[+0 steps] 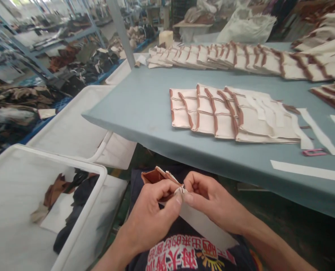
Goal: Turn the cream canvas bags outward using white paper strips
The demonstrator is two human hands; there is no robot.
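Note:
Both my hands work close together over my lap, below the table's front edge. My left hand (153,212) is closed, gripping a small brown-and-cream fabric piece (154,175) between thumb and fingers. My right hand (205,197) is closed too, pinching the end of a white strip (204,226) that runs down over my dark printed shirt, right where it meets the fabric piece. The fingertips of both hands touch at the pinch.
A blue-grey table (145,109) carries an overlapped row of cream pieces with brown trim (229,113), a longer row further back (241,56), loose white strips (308,171) and a small pink object (314,152). White bins (71,131) stand at left; the near bin (12,210) holds scraps.

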